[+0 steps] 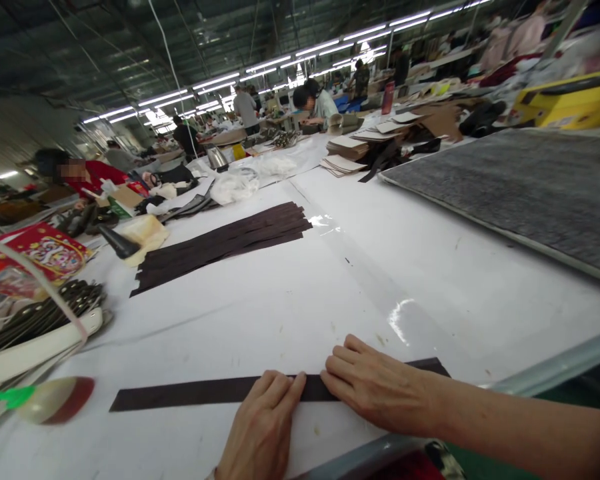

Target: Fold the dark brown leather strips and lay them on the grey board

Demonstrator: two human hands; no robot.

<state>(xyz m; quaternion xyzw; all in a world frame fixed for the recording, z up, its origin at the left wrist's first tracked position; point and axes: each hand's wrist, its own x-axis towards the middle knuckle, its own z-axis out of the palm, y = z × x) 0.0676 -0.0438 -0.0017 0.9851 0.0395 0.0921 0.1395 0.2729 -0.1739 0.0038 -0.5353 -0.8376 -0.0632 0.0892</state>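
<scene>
A long dark brown strip (180, 393), like leather or fabric, lies across the white table near its front edge. My left hand (263, 423) is closed at the strip's middle, fingertips pressed together on its upper edge. Just to the right, my right hand (375, 383) has its fingers curled down over the same strip, covering part of it. The strip's right end shows beyond my right wrist. Farther back, several similar dark strips (220, 243) lie side by side in a flat row. The undersides of my fingers are hidden.
At the left lie a squeeze bottle (55, 401) with a green nozzle and a red printed bag (45, 257). A grey board (520, 190) covers the right side. Card pieces (347, 148) are stacked at the back. A person in red (97, 175) works at far left.
</scene>
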